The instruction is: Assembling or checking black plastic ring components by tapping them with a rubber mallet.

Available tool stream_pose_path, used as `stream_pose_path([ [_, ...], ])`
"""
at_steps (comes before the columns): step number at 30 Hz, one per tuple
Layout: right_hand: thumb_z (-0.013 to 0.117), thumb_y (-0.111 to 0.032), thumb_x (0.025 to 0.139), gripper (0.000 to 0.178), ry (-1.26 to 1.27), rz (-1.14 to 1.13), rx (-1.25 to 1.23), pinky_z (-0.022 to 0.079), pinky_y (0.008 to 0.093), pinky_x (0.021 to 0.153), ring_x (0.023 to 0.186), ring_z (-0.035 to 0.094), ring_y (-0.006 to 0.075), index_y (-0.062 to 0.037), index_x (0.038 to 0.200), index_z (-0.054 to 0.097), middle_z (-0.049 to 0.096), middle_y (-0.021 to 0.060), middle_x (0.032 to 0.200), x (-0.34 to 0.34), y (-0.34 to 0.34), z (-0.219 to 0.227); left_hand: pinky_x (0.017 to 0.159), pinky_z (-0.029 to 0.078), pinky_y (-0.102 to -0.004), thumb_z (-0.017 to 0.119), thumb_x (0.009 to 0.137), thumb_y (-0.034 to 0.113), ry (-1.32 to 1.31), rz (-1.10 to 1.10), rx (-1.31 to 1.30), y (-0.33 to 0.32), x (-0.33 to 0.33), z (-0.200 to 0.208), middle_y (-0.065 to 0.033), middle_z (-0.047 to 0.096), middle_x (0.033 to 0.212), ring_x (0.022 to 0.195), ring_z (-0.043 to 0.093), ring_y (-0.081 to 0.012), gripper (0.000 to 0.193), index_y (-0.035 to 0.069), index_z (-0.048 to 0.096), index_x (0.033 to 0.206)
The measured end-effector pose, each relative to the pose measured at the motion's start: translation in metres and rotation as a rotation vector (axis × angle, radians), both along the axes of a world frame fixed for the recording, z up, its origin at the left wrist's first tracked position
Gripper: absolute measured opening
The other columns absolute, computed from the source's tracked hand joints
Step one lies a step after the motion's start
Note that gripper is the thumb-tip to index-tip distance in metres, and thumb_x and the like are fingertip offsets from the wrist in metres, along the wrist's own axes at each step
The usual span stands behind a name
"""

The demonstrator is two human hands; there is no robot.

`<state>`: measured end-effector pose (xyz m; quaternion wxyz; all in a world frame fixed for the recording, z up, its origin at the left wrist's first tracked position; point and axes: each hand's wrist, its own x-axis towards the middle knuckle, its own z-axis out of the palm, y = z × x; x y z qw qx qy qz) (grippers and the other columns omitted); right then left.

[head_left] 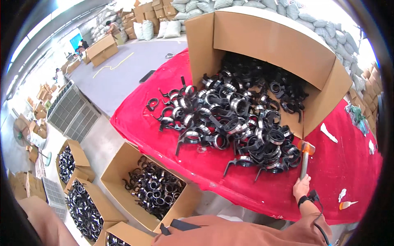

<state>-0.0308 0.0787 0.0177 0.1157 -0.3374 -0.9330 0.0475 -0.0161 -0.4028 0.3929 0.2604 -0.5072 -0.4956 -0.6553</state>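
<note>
My right hand (301, 187) is closed around the handle of a mallet (304, 165), its orange head lying at the right edge of a heap of parts. The heap holds black rings (238, 105) with silver bands, many with a short black arm sticking out. It spills from a cardboard box (271, 41) lying on its side, its open face towards me, on a red cloth-covered table (160, 139). My left hand is out of view; only a brown sleeve (49, 223) shows at the lower left. One loose ring part (152, 104) lies apart at the heap's left.
Below the table's left edge stand open cardboard boxes (119, 168) full of similar rings. A small orange-and-white bottle (347, 204), white scraps (328, 133) and a crumpled greenish plastic bag (358, 118) lie at right. A fan (22, 131) stands far left; people and stacked sacks are behind.
</note>
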Motion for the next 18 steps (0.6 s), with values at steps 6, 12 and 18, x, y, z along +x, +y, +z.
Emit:
stream_pose_path([
  [6, 0.052, -0.016, 0.09, 0.053, -0.104, -0.033, -0.08, 0.034, 0.0424, 0.103, 0.123, 0.039, 0.0427, 0.0071, 0.133, 0.031, 0.038, 0.0311, 0.134, 0.004, 0.004, -0.019, 0.088, 0.044, -0.0299, 0.063, 0.082, 0.037, -0.094, 0.078, -0.02, -0.007, -0.006, -0.023, -0.0055, 0.062, 0.106, 0.096, 0.057, -0.0131, 0.046, 0.0, 0.058, 0.107],
  [12, 0.048, -0.014, 0.091, 0.05, -0.056, 0.018, 0.172, 0.042, 0.0455, 0.092, 0.111, 0.05, 0.0403, 0.0063, 0.134, 0.031, 0.047, 0.0277, 0.123, 0.007, 0.033, -0.039, 0.086, 0.045, -0.0314, 0.06, 0.084, 0.038, -0.115, 0.166, -0.025, -0.016, -0.011, -0.023, -0.007, 0.062, 0.104, 0.093, 0.058, -0.0152, 0.043, -0.001, 0.059, 0.104],
  [18, 0.059, -0.016, 0.08, 0.047, -0.034, -0.041, 0.241, 0.051, 0.0447, 0.076, 0.094, 0.061, 0.0379, 0.0037, 0.121, 0.047, 0.055, 0.0262, 0.112, -0.013, 0.062, -0.08, 0.083, 0.046, -0.033, 0.057, 0.086, 0.038, -0.121, 0.224, -0.032, -0.02, -0.027, -0.03, -0.0085, 0.062, 0.102, 0.091, 0.058, -0.0172, 0.042, -0.001, 0.059, 0.101],
])
